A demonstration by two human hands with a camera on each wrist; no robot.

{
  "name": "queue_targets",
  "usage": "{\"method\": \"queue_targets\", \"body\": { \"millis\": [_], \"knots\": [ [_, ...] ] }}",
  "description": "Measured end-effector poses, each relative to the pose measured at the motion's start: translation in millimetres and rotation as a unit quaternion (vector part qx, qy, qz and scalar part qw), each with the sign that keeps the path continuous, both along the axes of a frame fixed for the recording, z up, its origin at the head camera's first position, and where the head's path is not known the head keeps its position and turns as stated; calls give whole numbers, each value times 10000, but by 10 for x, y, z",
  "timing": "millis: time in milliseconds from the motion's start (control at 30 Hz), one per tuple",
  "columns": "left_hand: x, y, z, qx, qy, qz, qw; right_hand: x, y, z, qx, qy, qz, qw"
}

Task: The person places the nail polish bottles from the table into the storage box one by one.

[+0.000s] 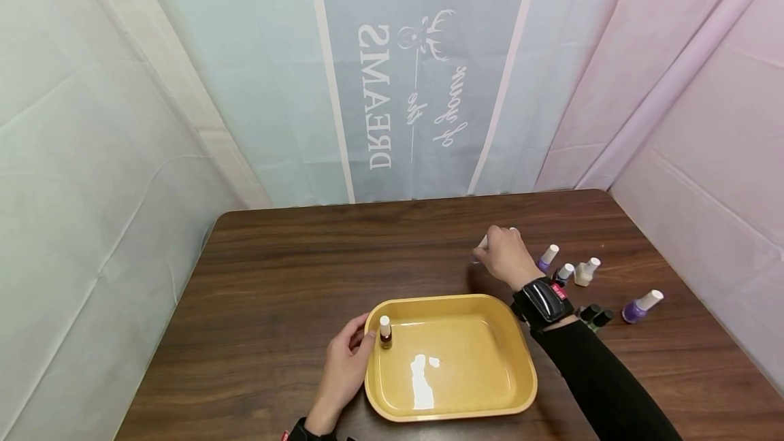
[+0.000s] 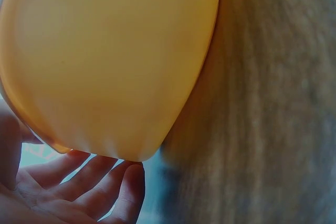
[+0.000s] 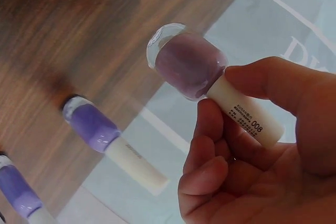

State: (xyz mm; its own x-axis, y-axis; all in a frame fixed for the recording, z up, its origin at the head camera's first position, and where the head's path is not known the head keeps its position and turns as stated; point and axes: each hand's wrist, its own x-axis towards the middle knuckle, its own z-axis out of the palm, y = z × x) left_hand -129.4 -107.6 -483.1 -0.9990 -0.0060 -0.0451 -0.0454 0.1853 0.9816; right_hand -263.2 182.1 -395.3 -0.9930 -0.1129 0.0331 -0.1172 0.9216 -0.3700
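The right hand pinches a bottle by its cap, glass end down, long axis nearly upright. The left hand, half-curled, grips the tray beside it.

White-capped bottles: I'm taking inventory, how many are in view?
7: brown bottle in the yellow plastic tray; mauve bottle in the right hand; purple bottle behind it; rightward, second purple bottle, dark bottle, cream bottle, third purple bottle. Others may hide.

Bottle: mauve contents, clear rounded glass, white cap printed "008"; pinched in right hand; base contact with table unclear. Tray: yellow, shallow, rounded corners, lying flat; one dark, white-capped vial upright inside, left end.
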Motion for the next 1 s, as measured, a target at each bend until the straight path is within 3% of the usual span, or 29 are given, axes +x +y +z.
{"method": "queue_targets", "body": {
  "millis": [267, 567, 1000],
  "knots": [
    [-3, -2, -21, 72, 38, -77, 9999, 72, -52, 76, -116, 94, 115, 9998],
    [6, -3, -17, 116, 56, -29, 9999, 175, -189, 200, -240, 465, 519, 9973],
    [10, -8, -15, 102, 36, -52, 9999, 228, -197, 148, -406, 534, 452, 9967]
  ]
}}
